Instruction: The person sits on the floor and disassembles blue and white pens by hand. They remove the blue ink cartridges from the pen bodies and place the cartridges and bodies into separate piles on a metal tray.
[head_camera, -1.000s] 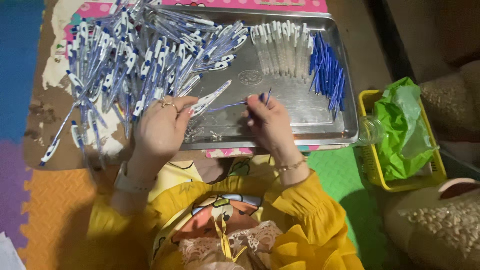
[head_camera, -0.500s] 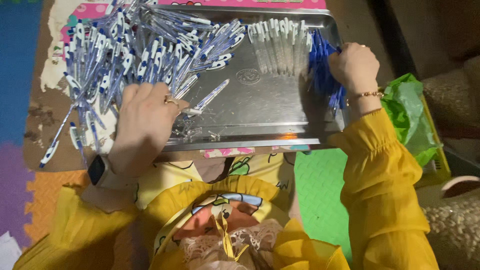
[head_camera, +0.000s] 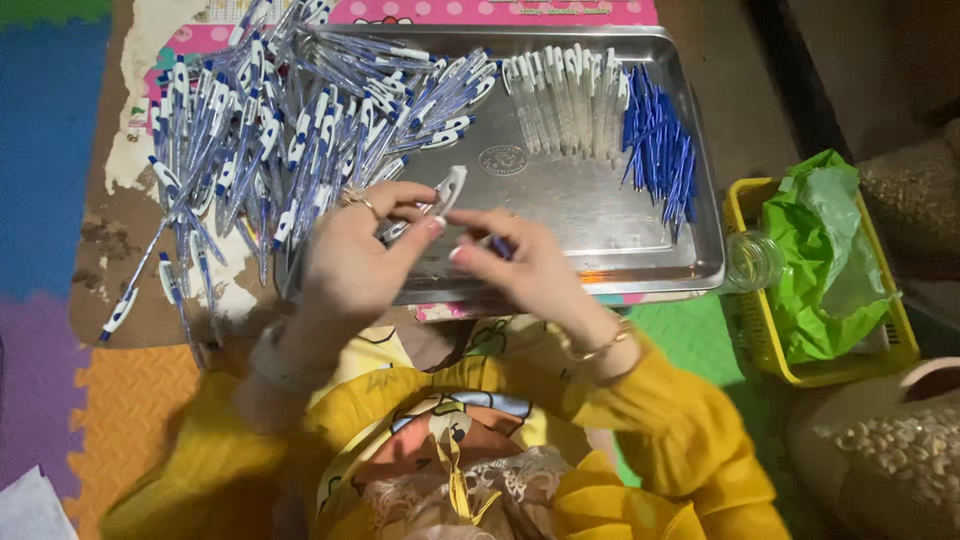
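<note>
My left hand (head_camera: 358, 255) holds a clear pen barrel (head_camera: 432, 200) with a white clip, tilted up to the right over the steel tray (head_camera: 600, 225). My right hand (head_camera: 520, 265) sits close beside it, pinching a blue refill (head_camera: 497, 245) whose tip points toward the barrel. A big heap of assembled blue-and-white pens (head_camera: 290, 130) covers the tray's left part and spills onto the mat. A row of empty clear barrels (head_camera: 565, 95) and a bundle of blue refills (head_camera: 658, 150) lie at the tray's far right.
A yellow basket (head_camera: 760, 320) lined with a green plastic bag (head_camera: 822, 255) stands right of the tray, a clear jar (head_camera: 752, 260) next to it. Coloured foam mats lie left and below. A sack of pale kernels (head_camera: 890, 460) sits bottom right.
My right hand came back from the blue refills at the tray's right edge to the middle with a refill. My left hand lifted a barrel toward it.
</note>
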